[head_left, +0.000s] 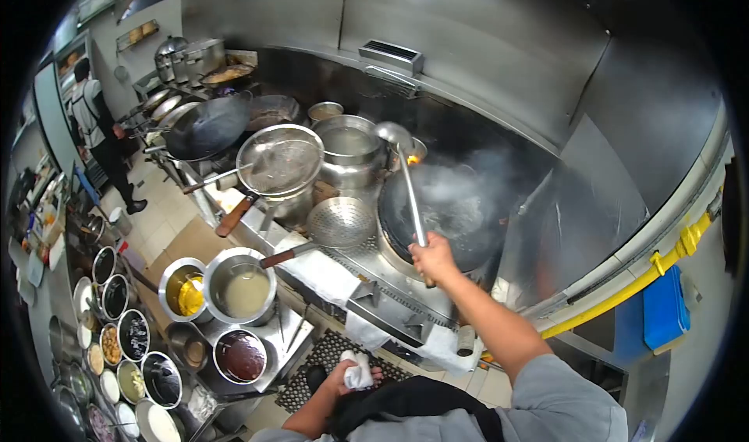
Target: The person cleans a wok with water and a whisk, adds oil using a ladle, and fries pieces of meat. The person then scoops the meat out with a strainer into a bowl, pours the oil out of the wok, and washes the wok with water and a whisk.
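My right hand [434, 259] is closed round the handle of a long metal ladle [411, 192]. The ladle's bowl is raised over the back edge of a large dark wok [445, 208], from which steam rises. Low in front of my body, my left hand [350, 375] grips a folded white cloth [359, 370]. Left of the wok lies a perforated skimmer [341, 222] with a wooden handle. Behind it a wire strainer [280, 159] rests over a pot, beside a steel pot of liquid [345, 139].
Another wok [207, 126] stands farther along the range. Pots of yellow liquid [186, 290], pale liquid [241, 292] and dark red sauce [240, 357] stand at my left, with several ingredient bowls beyond. A person [97, 122] stands at the far left. A yellow pipe [640, 282] runs along the right.
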`<state>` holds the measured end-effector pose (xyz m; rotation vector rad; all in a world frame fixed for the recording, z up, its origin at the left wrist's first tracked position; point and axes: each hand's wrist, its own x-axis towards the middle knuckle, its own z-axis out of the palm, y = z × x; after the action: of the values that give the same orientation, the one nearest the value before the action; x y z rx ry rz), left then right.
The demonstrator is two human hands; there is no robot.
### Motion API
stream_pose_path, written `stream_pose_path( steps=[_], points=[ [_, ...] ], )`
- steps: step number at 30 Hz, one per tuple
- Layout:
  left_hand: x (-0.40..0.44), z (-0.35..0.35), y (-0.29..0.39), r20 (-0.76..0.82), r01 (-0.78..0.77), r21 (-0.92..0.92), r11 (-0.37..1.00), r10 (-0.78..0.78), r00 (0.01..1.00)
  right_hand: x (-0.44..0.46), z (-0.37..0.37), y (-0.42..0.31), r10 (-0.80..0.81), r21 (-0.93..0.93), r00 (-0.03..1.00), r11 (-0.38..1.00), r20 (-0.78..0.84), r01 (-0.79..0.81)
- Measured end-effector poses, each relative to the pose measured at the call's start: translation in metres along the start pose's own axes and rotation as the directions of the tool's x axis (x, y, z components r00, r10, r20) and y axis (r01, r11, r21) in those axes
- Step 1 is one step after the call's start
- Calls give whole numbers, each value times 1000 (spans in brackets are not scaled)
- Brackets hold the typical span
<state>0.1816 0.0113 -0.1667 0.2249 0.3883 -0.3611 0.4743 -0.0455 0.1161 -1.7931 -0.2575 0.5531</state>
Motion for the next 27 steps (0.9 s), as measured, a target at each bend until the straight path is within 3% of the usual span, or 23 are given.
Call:
stream_pose_path(
  steps=[1,3,4,5,6,7,9,11,13,15,16,18,20,21,22,23,24,25,26,27],
  points=[
    [-27,1,9,-52,-52,21,998,53,997,5,21,11,-52,-84,999,995,-12,50],
    [-67,-30,22,46,-112,-294,949,131,990,17,65,42,-93,-50,996,994,-13,92],
    [-83,-39,25,-151,-279,-283,917,245,958,17,85,44,-79,-158,996,985,-39,72],
    [-104,-35,32,55,-227,-367,902,264,963,17,105,46,-70,-259,995,965,-69,50],
    [-121,-30,41,69,-242,-364,899,285,956,31,126,68,-148,-450,978,891,-146,68],
    [-138,-26,45,81,-254,-365,896,302,950,38,148,80,-16,-345,989,938,-146,-35],
    [-164,-4,58,58,-236,-415,878,285,957,11,176,51,166,-312,977,929,-135,-201],
    [-177,3,71,123,-304,-308,902,354,927,21,206,72,144,-439,975,874,-171,-206],
    [-182,3,93,107,-276,-223,935,304,947,37,230,107,103,-368,987,919,-126,-143],
    [-183,17,112,31,-265,-12,964,265,964,17,227,96,-13,-532,995,844,103,66],
    [-184,28,120,50,-246,-1,969,246,968,3,217,95,-3,-527,997,849,73,41],
    [-181,37,134,130,-205,8,979,202,971,-33,175,99,-475,-551,875,706,96,444],
    [-177,47,148,250,-160,-1,987,156,956,-71,101,66,-500,-636,862,640,80,431],
    [-174,53,154,260,-141,4,990,135,956,-69,60,107,-572,-664,819,632,-50,401],
    [-171,59,160,218,-152,130,980,121,968,-65,17,156,-620,-751,732,617,-281,235],
    [-168,66,167,175,-158,256,954,115,978,-72,-35,180,-463,-857,821,511,-333,-59],
    [-165,78,175,95,-118,444,888,85,992,-88,-50,185,-384,-808,738,459,-555,-369],
    [-156,98,185,99,-58,598,800,-2,995,-103,-60,187,-322,-665,582,377,-746,-644],
    [-144,105,190,47,-41,683,729,11,999,-106,-69,193,-319,-646,562,376,-763,-664],
    [-133,121,192,2,-22,757,653,31,1000,-106,-81,200,-70,-662,695,384,-716,-643]
  ],
)
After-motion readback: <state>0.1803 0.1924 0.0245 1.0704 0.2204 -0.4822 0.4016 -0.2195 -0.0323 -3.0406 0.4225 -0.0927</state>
